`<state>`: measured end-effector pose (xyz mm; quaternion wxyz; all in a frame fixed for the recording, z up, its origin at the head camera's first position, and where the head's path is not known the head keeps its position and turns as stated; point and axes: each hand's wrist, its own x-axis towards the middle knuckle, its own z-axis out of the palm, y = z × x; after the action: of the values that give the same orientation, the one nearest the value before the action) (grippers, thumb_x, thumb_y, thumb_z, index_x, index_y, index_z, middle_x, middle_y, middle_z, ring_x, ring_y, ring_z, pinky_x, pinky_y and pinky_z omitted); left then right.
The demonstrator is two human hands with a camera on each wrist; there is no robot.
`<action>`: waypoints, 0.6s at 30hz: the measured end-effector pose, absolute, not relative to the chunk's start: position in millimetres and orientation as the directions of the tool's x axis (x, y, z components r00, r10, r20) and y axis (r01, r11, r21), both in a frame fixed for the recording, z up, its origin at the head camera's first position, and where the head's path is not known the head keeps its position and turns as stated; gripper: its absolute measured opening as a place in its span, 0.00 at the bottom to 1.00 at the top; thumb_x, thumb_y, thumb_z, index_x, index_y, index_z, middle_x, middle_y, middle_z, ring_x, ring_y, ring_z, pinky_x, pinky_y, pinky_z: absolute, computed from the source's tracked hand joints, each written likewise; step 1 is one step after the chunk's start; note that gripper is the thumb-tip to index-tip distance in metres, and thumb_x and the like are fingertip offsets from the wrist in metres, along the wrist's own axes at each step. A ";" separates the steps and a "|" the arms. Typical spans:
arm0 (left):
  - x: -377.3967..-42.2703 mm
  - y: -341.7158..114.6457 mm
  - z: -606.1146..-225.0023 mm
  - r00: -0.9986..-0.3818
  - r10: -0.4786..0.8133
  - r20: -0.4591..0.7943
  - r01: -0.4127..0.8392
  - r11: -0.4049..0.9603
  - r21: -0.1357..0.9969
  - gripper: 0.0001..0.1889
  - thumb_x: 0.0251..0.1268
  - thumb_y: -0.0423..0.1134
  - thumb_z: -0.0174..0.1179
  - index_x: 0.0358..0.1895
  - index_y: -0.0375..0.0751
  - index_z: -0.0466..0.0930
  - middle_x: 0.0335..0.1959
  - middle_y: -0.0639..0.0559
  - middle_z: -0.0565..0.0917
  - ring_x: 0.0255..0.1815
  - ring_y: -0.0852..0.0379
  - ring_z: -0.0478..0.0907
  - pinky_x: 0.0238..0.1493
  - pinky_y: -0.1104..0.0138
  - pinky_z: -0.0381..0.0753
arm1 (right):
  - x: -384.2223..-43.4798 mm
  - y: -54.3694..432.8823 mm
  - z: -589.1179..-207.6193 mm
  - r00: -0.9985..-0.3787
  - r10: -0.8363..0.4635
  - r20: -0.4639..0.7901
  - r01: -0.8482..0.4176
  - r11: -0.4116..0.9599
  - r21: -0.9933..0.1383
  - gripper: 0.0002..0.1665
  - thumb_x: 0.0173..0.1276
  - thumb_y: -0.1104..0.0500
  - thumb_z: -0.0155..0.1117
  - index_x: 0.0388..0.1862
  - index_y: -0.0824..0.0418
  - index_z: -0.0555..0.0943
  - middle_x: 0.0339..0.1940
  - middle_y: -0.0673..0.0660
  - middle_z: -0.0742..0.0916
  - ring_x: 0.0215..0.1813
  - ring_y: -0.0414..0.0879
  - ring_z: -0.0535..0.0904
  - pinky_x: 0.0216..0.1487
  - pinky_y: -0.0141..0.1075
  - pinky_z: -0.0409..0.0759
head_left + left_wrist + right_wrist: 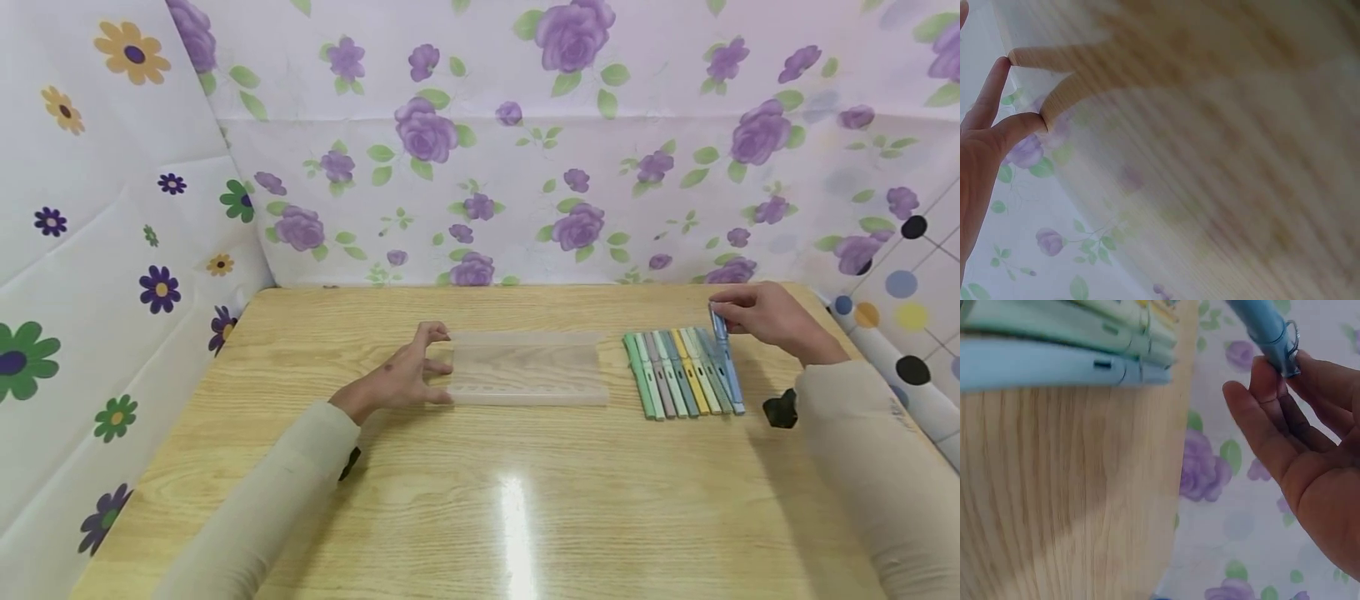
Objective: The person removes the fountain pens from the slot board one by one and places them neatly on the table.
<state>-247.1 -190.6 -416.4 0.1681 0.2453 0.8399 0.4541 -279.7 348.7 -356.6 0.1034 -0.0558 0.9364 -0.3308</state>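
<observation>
In the head view my left hand (pixel 412 367) spreads thumb and fingers across the left end of a clear plastic tray (pixel 528 398), holding it at its two left corners. The tray lies lengthwise on the table, with small notches along its near wall. At the right, my right hand (pixel 761 317) pinches the top of a blue pen (pixel 1266 331) between thumb and fingertips. That pen stands tilted over the right end of a row of capped pens (pixel 678 375). Green, white, grey, yellow and blue pens lie side by side there.
All of it is on a light wooden table (pixel 450 500). A flowered sheet (pixel 480 167) hangs along the back edge, with another patterned cover (pixel 90 250) on the left. A dark object (pixel 782 408) shows beside the right sleeve.
</observation>
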 end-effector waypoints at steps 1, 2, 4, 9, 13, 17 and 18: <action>-247.5 -190.4 -416.6 -0.822 0.566 -0.059 0.261 0.466 0.845 0.50 0.55 0.29 0.74 0.71 0.40 0.44 0.77 0.37 0.51 0.64 0.39 0.75 0.51 0.54 0.83 | -280.5 351.9 -358.1 -0.971 -0.175 -0.161 -0.038 0.781 -0.623 0.34 0.80 0.47 0.51 0.70 0.73 0.69 0.54 0.70 0.83 0.48 0.50 0.85 0.52 0.50 0.82; -247.9 -190.4 -416.7 -0.822 0.567 -0.060 0.261 0.468 0.844 0.50 0.55 0.29 0.74 0.71 0.40 0.44 0.77 0.37 0.50 0.64 0.39 0.75 0.51 0.53 0.82 | -281.5 354.9 -359.5 -0.970 -0.178 -0.165 -0.040 0.787 -0.616 0.33 0.81 0.48 0.51 0.69 0.73 0.70 0.52 0.68 0.84 0.45 0.48 0.85 0.51 0.48 0.83; -248.4 -190.5 -416.5 -0.822 0.566 -0.064 0.259 0.471 0.843 0.49 0.55 0.30 0.74 0.71 0.41 0.44 0.77 0.37 0.50 0.64 0.39 0.75 0.52 0.53 0.82 | -283.5 360.4 -362.9 -0.967 -0.177 -0.181 -0.030 0.791 -0.611 0.32 0.81 0.49 0.51 0.69 0.74 0.70 0.48 0.66 0.85 0.43 0.44 0.84 0.50 0.47 0.84; -248.0 -190.8 -414.7 -0.825 0.562 -0.066 0.256 0.474 0.842 0.49 0.56 0.31 0.74 0.70 0.41 0.44 0.77 0.37 0.50 0.64 0.39 0.75 0.52 0.52 0.82 | -287.4 371.9 -374.5 -0.957 -0.184 -0.224 0.000 0.773 -0.634 0.32 0.81 0.50 0.51 0.70 0.75 0.68 0.52 0.70 0.83 0.47 0.50 0.85 0.51 0.50 0.83; -247.4 -190.3 -414.5 -0.825 0.561 -0.067 0.249 0.468 0.848 0.48 0.56 0.31 0.75 0.70 0.41 0.45 0.77 0.37 0.50 0.64 0.39 0.75 0.48 0.55 0.84 | -288.1 376.4 -386.2 -0.950 -0.195 -0.244 0.003 0.775 -0.632 0.30 0.82 0.53 0.51 0.69 0.76 0.68 0.49 0.70 0.83 0.46 0.53 0.85 0.49 0.49 0.84; -247.6 -189.8 -414.9 -0.826 0.560 -0.071 0.247 0.472 0.846 0.48 0.55 0.31 0.75 0.70 0.41 0.45 0.77 0.37 0.50 0.64 0.39 0.75 0.49 0.54 0.84 | -289.6 376.3 -395.4 -0.948 -0.199 -0.247 -0.003 0.786 -0.618 0.29 0.81 0.55 0.51 0.68 0.78 0.68 0.46 0.69 0.83 0.42 0.52 0.85 0.46 0.48 0.84; -247.7 -189.8 -415.1 -0.826 0.559 -0.071 0.247 0.473 0.846 0.48 0.55 0.31 0.75 0.70 0.41 0.45 0.77 0.37 0.50 0.64 0.39 0.75 0.50 0.54 0.83 | -290.5 375.6 -397.4 -0.949 -0.197 -0.247 -0.004 0.788 -0.615 0.29 0.81 0.56 0.51 0.67 0.79 0.68 0.47 0.70 0.83 0.42 0.52 0.84 0.45 0.47 0.85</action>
<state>-247.7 -189.8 -415.1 0.1718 0.2398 0.8408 0.4539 -290.5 375.6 -397.4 0.1507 -0.0540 0.9335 -0.3209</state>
